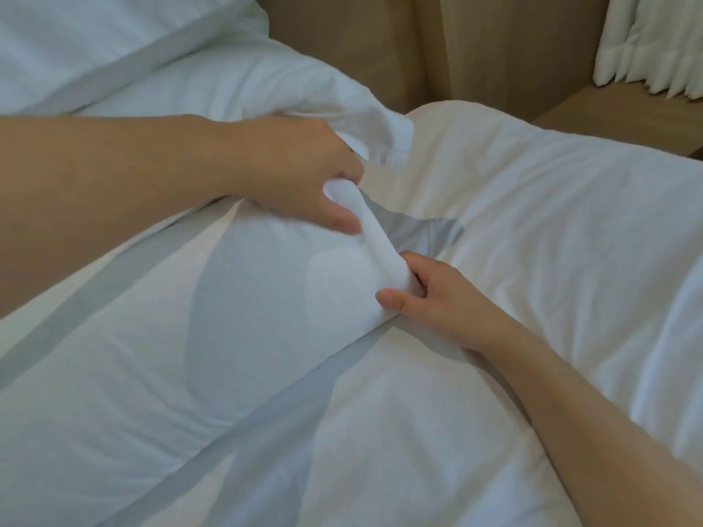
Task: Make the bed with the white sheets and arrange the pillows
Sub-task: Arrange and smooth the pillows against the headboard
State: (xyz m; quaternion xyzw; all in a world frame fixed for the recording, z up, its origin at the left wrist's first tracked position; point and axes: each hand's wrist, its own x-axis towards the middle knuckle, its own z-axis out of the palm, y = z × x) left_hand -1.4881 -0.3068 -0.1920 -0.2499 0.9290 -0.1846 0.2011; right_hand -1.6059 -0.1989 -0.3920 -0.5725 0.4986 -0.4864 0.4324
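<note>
White pillow (159,355) with grey border bands, white sheet (532,230), tan wooden headboard (475,43), white curtain (654,36).

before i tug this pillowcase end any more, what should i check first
1. Left hand grip on the upper end of the rolled pillowcase edge: ok, fingers are curled round it.
2. Right hand grip on the lower end: ok, thumb and fingers pinch it.
3. Edge lying flat: not ok, it is bunched into a roll between the hands.
4. Front pillow fully inside its case: cannot tell, the opening is hidden.
5. Room on the right side: not ok, the right pillow lies right up against the front pillow, under the right forearm.
</note>
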